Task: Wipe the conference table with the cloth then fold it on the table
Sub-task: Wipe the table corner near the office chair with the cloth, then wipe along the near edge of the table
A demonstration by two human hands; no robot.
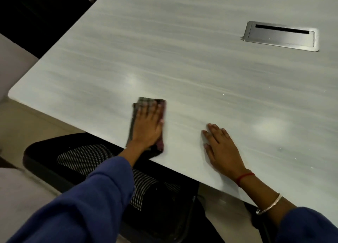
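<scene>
Head view shows the left hand (146, 125) pressed flat, fingers spread, on top of a checked cloth (146, 103) that lies on the conference table (182, 60) close to its near edge. The hand does not pinch the cloth; the palm and fingers pin it to the surface, and the cloth's rear end reaches right to the table's edge under the wrist. The right hand (221, 147) lies open and empty on the bare tabletop, a little apart from the cloth, apparently bracing.

The cloth looks thin, soft and light, already doubled into a narrow strip. It should slide easily on this smooth, glossy laminate, so downward pressure, not grip, is what keeps it under control while wiping. For folding, I judge the free far corners beyond the fingertips the best places to take hold, since they stick out uncovered. Being limp, it will sag if lifted and may bunch if pushed from one end.

Around it, the tabletop is mostly bare. A metal cable hatch (280, 36) sits set into the surface well away to the far right; its rim could snag the cloth on a long stroke. A black mesh chair (82, 158) stands tucked under the near edge below the left arm, and the blue sleeve (87, 202) hangs over it.
</scene>
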